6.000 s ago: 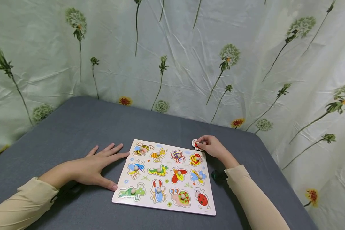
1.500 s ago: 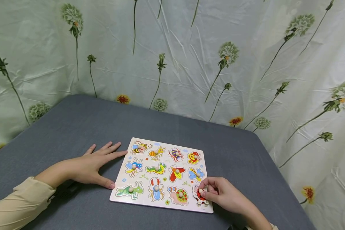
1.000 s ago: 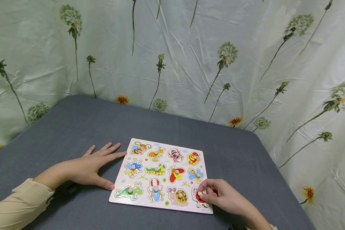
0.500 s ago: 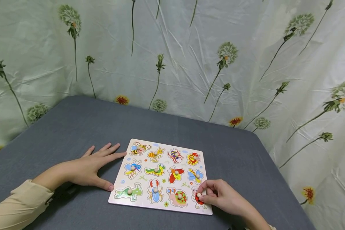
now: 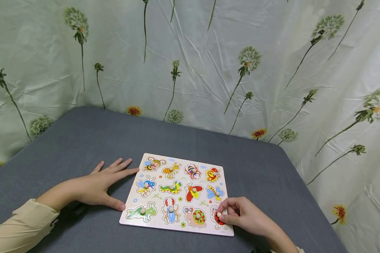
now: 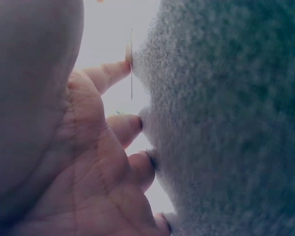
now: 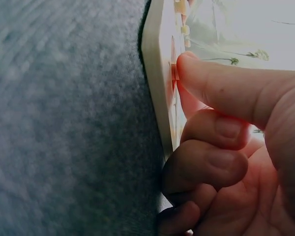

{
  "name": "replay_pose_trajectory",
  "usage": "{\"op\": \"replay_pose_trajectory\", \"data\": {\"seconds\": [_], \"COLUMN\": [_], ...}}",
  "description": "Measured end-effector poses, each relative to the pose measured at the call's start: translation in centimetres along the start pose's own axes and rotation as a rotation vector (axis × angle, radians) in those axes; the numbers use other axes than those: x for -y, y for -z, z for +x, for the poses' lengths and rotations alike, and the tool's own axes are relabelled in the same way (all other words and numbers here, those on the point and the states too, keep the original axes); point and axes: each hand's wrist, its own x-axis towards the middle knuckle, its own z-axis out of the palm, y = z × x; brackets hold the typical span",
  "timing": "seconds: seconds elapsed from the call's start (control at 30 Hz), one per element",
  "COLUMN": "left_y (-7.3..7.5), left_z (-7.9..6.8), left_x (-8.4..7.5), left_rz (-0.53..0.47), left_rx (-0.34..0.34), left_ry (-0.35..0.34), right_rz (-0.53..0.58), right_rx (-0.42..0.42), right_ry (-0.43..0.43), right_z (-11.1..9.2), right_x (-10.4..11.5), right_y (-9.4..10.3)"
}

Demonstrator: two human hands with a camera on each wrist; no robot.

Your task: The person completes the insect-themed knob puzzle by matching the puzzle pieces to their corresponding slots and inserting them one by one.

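Note:
A wooden peg puzzle board (image 5: 158,227) with insect pieces lies on the grey table. My right hand (image 5: 245,215) pinches the knob of the ladybug piece (image 5: 219,219) between thumb and index finger. That piece sits in its slot at the near right corner, partly covered by the fingers. In the right wrist view the thumb (image 7: 221,86) presses at the knob beside the board's edge (image 7: 157,73), and the other fingers are curled. My left hand (image 5: 98,186) lies spread on the cloth, its thumb and index fingertips at the board's left edge. The left wrist view shows its fingertips (image 6: 125,129) on the cloth.
Several other knobbed pieces fill the board, among them a snail (image 5: 195,217), a stag beetle (image 5: 171,211), a caterpillar (image 5: 171,187) and a spider (image 5: 193,171). The table (image 5: 139,131) is covered in grey cloth. Behind it hangs a curtain (image 5: 123,70) with a dandelion print.
My right hand has brought the ladybug piece from beyond the board's far right corner to the near right slot, where it settled flat. The left hand has stayed at the left edge.

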Motion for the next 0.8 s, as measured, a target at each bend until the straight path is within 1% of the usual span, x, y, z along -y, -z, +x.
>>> {"op": "replay_pose_trajectory", "data": {"seconds": [0.27, 0.47, 0.67, 0.73, 0.77, 0.8], "left_y": [0.1, 0.4, -0.2, -0.3, -0.3, -0.3], "left_z": [-0.1, 0.0, 0.3, 0.3, 0.2, 0.1], "left_x": [0.0, -0.2, 0.1, 0.3, 0.3, 0.3], "left_rz": [0.003, 0.031, 0.012, 0.014, 0.024, 0.040], "left_rx": [0.009, 0.009, 0.008, -0.010, -0.034, -0.064], "left_ry": [0.004, -0.005, -0.003, 0.012, 0.021, 0.035], "right_rz": [-0.014, -0.026, -0.029, -0.082, -0.127, -0.195], "right_rx": [-0.012, -0.028, 0.012, -0.014, -0.048, -0.104], "right_ry": [0.018, 0.037, 0.037, 0.040, 0.043, 0.051], "right_z": [0.0, 0.0, -0.1, -0.4, -0.6, -0.7], "right_x": [-0.1, 0.2, 0.4, 0.8, 1.0, 1.3], "right_y": [-0.2, 0.1, 1.1, 1.8, 2.3, 2.8]}}
